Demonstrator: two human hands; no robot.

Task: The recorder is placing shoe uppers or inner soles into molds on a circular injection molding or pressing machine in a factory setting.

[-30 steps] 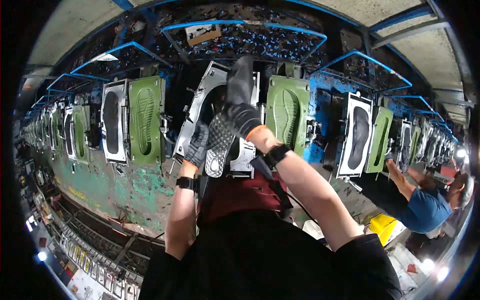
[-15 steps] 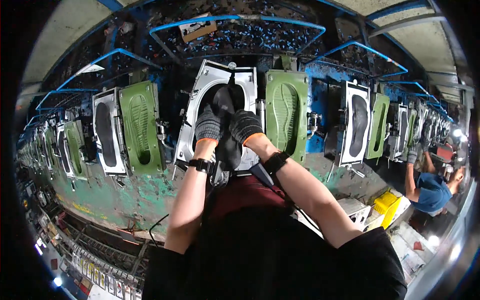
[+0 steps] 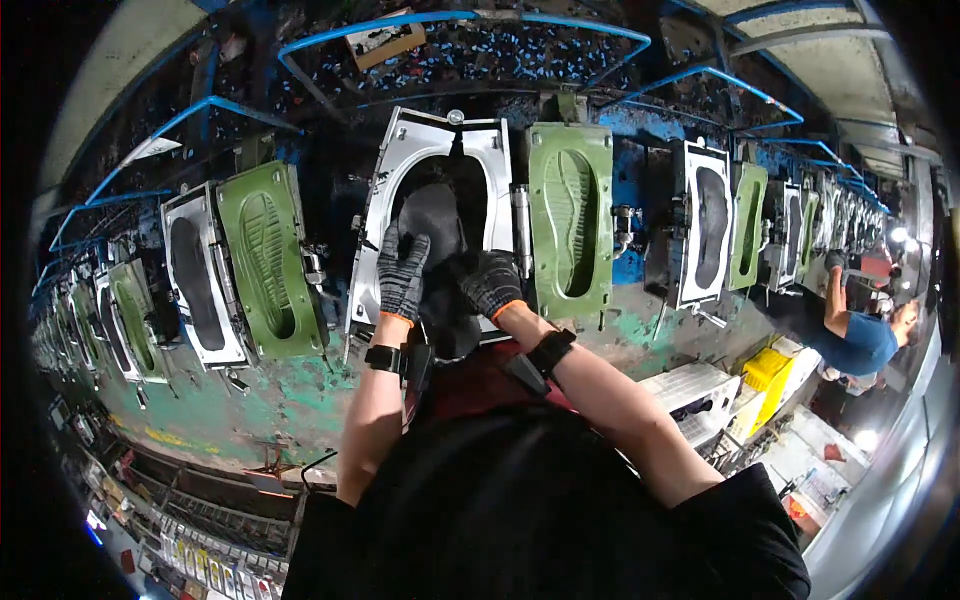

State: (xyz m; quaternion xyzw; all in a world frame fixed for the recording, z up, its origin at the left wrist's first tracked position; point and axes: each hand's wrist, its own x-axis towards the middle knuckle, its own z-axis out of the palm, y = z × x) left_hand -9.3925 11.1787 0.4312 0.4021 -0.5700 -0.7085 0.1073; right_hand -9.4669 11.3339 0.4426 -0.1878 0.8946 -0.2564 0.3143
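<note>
Both my hands wear grey-and-black knit gloves with orange cuffs. Between them is a black shoe upper (image 3: 432,215), held over a silver mould frame (image 3: 376,205) with a foot-shaped opening. Its broad, smooth dark face shows at the far end, and the other end reaches back toward my wrists. My left hand (image 3: 402,275) grips its left edge, thumb on the near face. My right hand (image 3: 492,285) is curled at its right side, around the middle; the fingertips are hidden in the dark. Just right of the frame stands an open green sole mould (image 3: 545,220).
More silver frames (image 3: 203,280) and green moulds (image 3: 262,260) line both sides. A blue rail (image 3: 470,16) arches beyond, before a floor strewn with blue scraps. At right are a white crate (image 3: 675,390), a yellow bin (image 3: 765,385) and a co-worker in a blue shirt (image 3: 855,345).
The shoe upper has turned so its broad face shows, and it has come slightly nearer me. My left hand has shifted to its left edge; my right hand is lower. The view has shifted slightly.
</note>
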